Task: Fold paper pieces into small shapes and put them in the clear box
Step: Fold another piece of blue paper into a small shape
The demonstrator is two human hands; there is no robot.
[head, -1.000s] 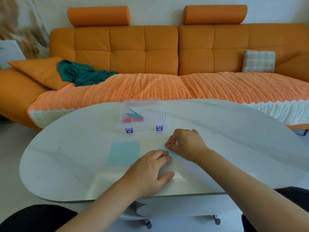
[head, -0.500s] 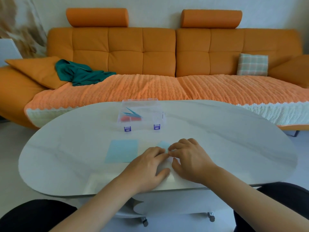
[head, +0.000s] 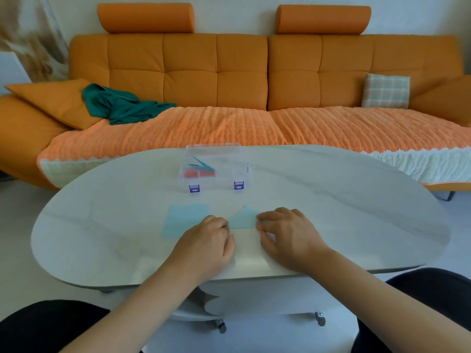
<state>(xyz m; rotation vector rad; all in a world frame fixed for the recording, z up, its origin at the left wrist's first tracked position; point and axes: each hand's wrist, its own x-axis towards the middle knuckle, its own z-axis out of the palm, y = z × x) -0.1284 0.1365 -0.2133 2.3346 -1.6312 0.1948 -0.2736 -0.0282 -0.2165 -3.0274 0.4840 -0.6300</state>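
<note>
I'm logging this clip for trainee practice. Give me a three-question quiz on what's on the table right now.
1. True or false: the clear box already holds folded paper shapes.
2. Which lies between the left hand and right hand?
A. a red square
B. a light blue folded piece
C. a pair of scissors
3. Fill in: a flat, unfolded blue sheet lies on the table to the ____ of the hands.

Key:
1. True; blue and red shapes show inside.
2. B
3. Left
</note>
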